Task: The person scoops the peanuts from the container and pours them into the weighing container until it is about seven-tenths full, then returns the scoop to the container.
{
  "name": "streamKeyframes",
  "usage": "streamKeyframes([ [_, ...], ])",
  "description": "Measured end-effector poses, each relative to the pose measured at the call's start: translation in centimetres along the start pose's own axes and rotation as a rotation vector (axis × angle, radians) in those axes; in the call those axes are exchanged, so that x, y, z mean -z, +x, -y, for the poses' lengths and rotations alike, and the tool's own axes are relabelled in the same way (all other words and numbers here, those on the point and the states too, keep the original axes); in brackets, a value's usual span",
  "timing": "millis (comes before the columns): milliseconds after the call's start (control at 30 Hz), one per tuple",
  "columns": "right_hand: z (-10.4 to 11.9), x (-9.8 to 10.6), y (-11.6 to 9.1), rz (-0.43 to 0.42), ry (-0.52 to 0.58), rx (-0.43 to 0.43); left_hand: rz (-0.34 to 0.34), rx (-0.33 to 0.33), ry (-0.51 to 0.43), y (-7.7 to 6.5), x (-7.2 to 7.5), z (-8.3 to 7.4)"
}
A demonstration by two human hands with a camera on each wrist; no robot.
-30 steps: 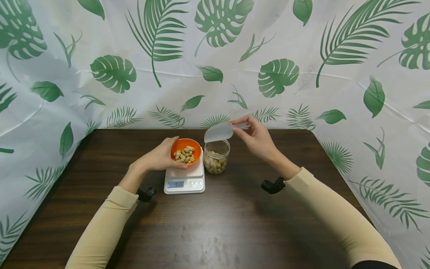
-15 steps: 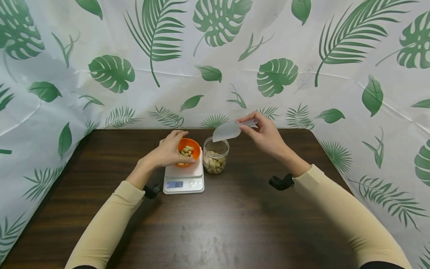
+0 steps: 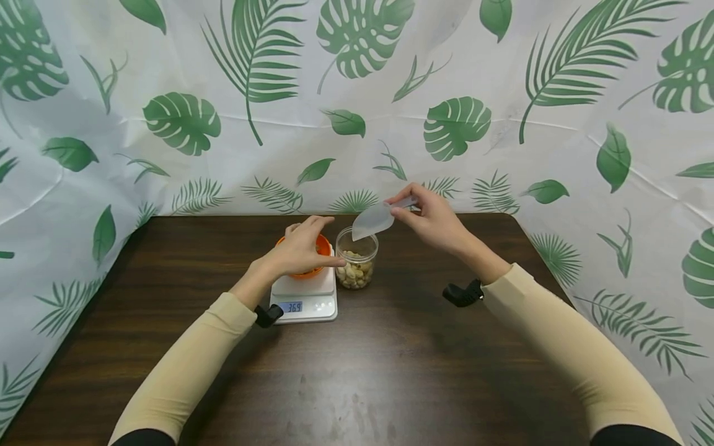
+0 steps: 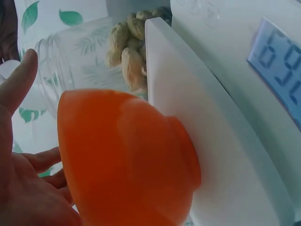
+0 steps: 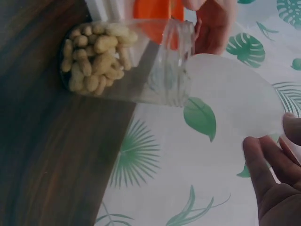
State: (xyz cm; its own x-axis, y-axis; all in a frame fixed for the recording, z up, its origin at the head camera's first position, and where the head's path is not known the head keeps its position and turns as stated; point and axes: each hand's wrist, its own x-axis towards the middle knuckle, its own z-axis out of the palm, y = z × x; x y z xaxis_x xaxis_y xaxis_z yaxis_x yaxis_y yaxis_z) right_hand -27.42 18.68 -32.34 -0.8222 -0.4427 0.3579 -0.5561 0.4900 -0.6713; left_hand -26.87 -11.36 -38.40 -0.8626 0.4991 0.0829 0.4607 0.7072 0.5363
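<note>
My left hand (image 3: 298, 249) is spread over the orange bowl (image 4: 122, 160), its thumb reaching toward the clear jar (image 3: 357, 238). In the left wrist view the fingers pass behind the bowl's rim; whether they touch it I cannot tell. The bowl stands upright on a white kitchen scale (image 3: 318, 308), and the hand hides most of its contents. Unshelled peanuts (image 5: 96, 61) fill the lower part of the uncovered jar, just right of the scale. Between thumb and fingers, my right hand (image 3: 434, 224) pinches a translucent scoop (image 3: 372, 222) by its handle, the tip low over the jar's mouth.
A dark wooden table (image 3: 357, 371) carries everything. Behind it hangs a white cloth (image 3: 390, 136) printed with green leaves. The scale's display (image 3: 290, 307) reads what looks like 369. Black wrist cameras hang below both wrists.
My left hand has let go of the bowl and moved right across it, toward the jar. The scoop went right, then back slightly left. The display dropped from 1936 to about 369.
</note>
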Motion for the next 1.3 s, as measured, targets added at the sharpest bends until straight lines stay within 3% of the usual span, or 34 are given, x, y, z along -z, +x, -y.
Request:
streamKeyframes([
  [333, 1.0, -0.4, 1.3, 0.156, -0.083, -0.002, 0.033, -0.014, -0.008, 1.1, -0.7, -0.4],
  [600, 2.1, -1.5, 2.0, 0.302, -0.192, 0.051, 0.049, -0.016, -0.006, 1.5, -0.9, -0.9],
  [833, 2.5, -2.3, 2.7, 0.363, -0.275, 0.122, 0.057, -0.005, -0.007, 1.8, -1.2, -0.8],
  [1033, 2.8, -2.9, 3.2, 0.445, -0.311, 0.121, 0.062, -0.013, -0.015, 2.0, -1.4, -0.7],
  [1300, 3.6, -3.1, 3.5, 0.482, -0.336, 0.110, 0.073, -0.025, -0.033, 2.1, -1.5, -0.7],
])
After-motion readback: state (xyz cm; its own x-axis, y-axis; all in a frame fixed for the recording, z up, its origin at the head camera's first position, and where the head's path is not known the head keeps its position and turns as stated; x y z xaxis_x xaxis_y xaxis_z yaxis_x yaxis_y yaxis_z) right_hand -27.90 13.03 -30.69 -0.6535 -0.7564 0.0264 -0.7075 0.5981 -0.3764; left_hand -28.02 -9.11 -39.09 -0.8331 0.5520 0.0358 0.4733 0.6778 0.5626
